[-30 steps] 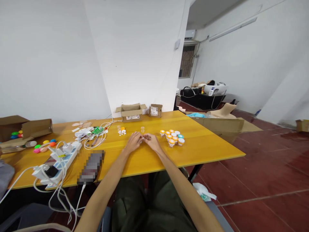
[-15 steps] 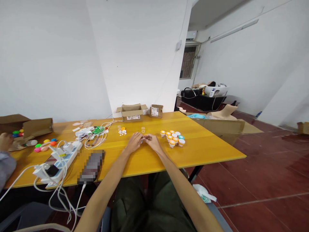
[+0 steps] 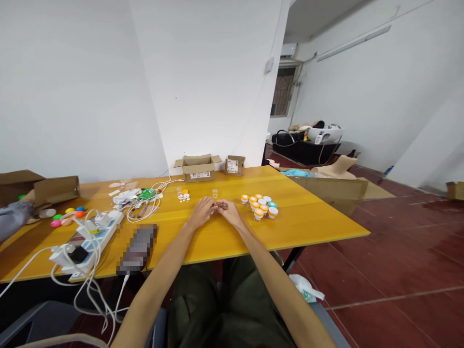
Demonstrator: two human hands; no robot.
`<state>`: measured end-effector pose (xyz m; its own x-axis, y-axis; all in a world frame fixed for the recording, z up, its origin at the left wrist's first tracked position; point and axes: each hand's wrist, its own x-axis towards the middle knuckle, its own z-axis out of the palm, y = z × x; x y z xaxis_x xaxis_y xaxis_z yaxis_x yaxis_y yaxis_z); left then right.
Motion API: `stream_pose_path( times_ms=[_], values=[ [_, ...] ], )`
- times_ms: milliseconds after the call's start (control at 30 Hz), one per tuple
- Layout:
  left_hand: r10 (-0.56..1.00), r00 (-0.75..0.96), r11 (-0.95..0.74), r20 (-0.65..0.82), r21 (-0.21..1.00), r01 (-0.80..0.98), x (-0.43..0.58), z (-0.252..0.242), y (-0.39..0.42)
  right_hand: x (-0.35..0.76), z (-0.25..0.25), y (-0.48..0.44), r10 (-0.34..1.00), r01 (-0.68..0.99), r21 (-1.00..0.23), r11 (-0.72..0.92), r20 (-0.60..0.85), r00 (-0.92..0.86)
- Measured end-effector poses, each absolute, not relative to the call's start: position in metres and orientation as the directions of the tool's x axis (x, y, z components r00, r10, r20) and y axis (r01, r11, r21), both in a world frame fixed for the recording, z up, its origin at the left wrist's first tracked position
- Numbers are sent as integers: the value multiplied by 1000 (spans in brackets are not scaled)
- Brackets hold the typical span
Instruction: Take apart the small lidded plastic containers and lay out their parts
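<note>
Over the middle of the table, my left hand and my right hand meet with fingers curled together. Something small sits between the fingertips, mostly hidden; I cannot make out what it is. Just beyond them stands a small clear plastic cup. To the right is a cluster of small clear jars with orange, white and teal lids. Left of my hands lie several small white discs, with an orange piece and a clear cup beside them.
An open cardboard box and a smaller box stand by the wall. A phone, a power strip with cables, and several coloured balls lie left. A co-worker's sleeve reaches toward another box.
My hands stay together in nearly the same place, with only slight finger movement. At the far left, the co-worker's arm has moved right and farther in, toward the cardboard box.
</note>
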<state>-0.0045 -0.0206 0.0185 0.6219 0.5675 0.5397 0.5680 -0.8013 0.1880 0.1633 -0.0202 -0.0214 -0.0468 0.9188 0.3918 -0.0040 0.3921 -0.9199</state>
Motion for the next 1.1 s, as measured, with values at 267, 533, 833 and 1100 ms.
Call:
stream_pose_path(
  times_ms=[267, 533, 833, 1100],
  values=[
    [576, 613, -794, 541, 191, 578, -5, 16, -20, 164, -21, -20, 921, -2, -921, 390, 389, -31],
    [536, 625, -805, 567, 121, 581, -4, 18, -21, 165, -19, -21, 923, -3, -923, 385, 385, -28],
    [578, 601, -780, 552, 156, 606, -4, 14, -18, 164, -16, -25, 912, 44, -911, 409, 409, -21],
    [576, 597, -784, 559, 171, 597, -4, 14, -18, 161, -15, -27, 910, 71, -907, 415, 414, -16]
  ],
)
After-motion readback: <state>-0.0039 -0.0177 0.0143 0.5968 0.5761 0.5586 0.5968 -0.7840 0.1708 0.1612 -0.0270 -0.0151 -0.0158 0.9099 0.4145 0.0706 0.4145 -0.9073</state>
